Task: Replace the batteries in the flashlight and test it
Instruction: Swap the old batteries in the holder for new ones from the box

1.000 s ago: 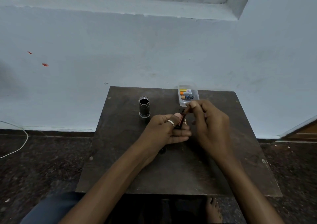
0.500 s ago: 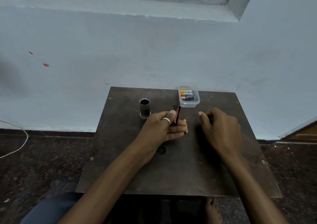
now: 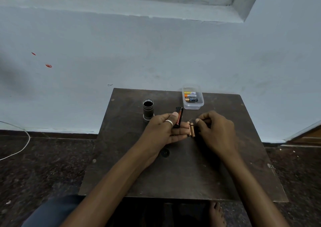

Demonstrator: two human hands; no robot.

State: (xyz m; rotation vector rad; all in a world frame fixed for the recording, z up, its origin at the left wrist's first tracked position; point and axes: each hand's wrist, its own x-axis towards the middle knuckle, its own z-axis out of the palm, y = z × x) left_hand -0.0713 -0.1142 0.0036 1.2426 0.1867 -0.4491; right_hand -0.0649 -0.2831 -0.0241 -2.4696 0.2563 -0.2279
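My left hand point(image 3: 163, 131) grips a black battery holder point(image 3: 178, 117) with a red stripe between thumb and fingers, its top end sticking up. Two copper-coloured batteries point(image 3: 191, 129) lie side by side on the dark table point(image 3: 191, 174), just off my left fingertips. My right hand point(image 3: 217, 131) rests on the table right of them with its fingers curled. Its fingertips are close to the right battery's far end, and no grip shows. The black flashlight body point(image 3: 148, 110) stands upright with its open end up, left of my left hand.
A clear plastic tub point(image 3: 192, 105) holding three batteries sits at the table's far edge by the pale wall. A small black round cap point(image 3: 165, 153) lies below my left wrist. A white cable point(image 3: 22, 148) runs on the floor at left. A bare foot point(image 3: 216, 214) shows under the table.
My right hand drew away from the holder, moved right and came down onto the table. Two copper batteries now show between my hands. The left hand keeps its grip on the holder.
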